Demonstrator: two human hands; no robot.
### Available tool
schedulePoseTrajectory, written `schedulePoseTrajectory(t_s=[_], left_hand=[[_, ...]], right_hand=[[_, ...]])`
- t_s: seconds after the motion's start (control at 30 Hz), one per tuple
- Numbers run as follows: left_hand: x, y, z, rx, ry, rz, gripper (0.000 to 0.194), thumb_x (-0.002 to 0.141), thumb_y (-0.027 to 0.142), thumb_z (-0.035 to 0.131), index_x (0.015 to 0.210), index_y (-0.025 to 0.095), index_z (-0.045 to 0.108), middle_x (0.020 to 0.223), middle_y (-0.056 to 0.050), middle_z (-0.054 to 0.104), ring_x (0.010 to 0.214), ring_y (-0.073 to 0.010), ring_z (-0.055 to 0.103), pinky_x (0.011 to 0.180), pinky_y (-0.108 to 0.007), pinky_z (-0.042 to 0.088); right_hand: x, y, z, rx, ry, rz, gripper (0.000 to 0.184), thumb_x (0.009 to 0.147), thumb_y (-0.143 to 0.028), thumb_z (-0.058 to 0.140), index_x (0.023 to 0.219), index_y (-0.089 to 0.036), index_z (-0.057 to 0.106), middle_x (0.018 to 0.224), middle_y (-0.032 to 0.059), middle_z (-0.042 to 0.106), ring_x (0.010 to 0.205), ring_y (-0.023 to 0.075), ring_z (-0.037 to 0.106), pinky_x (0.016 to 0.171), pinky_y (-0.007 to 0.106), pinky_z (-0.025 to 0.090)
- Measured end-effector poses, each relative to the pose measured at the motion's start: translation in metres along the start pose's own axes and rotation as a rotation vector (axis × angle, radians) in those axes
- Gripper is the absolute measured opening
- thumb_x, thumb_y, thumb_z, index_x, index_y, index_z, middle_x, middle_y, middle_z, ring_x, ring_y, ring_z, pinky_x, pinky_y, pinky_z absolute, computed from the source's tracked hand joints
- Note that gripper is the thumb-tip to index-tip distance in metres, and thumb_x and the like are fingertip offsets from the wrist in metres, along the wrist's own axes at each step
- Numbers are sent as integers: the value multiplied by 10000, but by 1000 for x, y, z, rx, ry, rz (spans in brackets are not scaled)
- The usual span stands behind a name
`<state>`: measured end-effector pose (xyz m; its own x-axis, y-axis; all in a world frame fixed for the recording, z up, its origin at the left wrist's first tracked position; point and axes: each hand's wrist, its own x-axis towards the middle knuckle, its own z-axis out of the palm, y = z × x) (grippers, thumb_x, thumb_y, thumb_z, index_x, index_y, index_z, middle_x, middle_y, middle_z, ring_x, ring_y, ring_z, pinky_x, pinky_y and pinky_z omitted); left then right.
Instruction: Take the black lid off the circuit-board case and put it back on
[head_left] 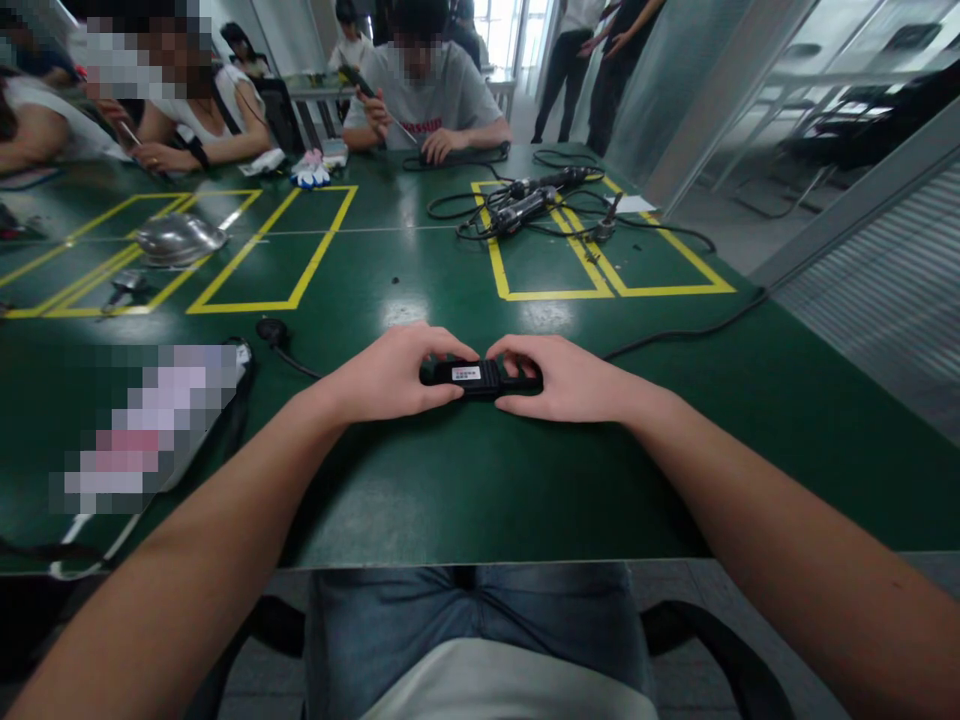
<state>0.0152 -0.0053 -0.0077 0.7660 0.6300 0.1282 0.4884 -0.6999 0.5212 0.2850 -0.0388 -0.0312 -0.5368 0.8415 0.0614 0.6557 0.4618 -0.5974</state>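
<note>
A small black oblong device (pixel 489 378) with a white printed label and a ribbed middle lies at the table's near centre. My left hand (pixel 401 372) pinches its left end between thumb and fingers. From the other side, my right hand (pixel 570 378) grips the right end in the same way. The fingertips of both hands almost meet along its far edge. A black plug (pixel 272 332) rests left of my left hand, its cord running behind that wrist. Behind my right wrist, a black cable (pixel 697 332) runs off to the right. Whether either joins the device is hidden.
Black cylindrical tools with coiled cables (pixel 525 205) lie at the far right on yellow-taped rectangles. A shiny metal bowl-like piece (pixel 180 240) sits far left. A blurred phone-like item (pixel 142 430) lies near my left forearm. Gloves (pixel 311 170) and several people are across the green table (pixel 480 490).
</note>
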Motion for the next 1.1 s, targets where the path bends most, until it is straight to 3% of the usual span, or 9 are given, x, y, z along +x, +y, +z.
schedulePoseTrajectory(t_s=[0.67, 1.1], left_hand=[[0, -1, 2, -39, -27, -8, 409, 916, 336, 762, 1308, 222, 800, 1226, -71, 827, 1054, -248, 755, 949, -355, 551], [0, 9, 3, 102, -31, 54, 350, 963, 260, 698, 1294, 246, 811, 1237, -89, 811, 1114, -275, 754, 1046, -392, 553]], right_hand=[[2, 0, 3, -40, 34, -68, 346, 898, -414, 783, 1163, -192, 799, 905, 42, 707, 765, 205, 602, 742, 324, 419], [3, 1, 1, -36, 20, -105, 364, 961, -428, 774, 1266, -241, 841, 832, 20, 646, 735, 196, 566, 721, 319, 391]])
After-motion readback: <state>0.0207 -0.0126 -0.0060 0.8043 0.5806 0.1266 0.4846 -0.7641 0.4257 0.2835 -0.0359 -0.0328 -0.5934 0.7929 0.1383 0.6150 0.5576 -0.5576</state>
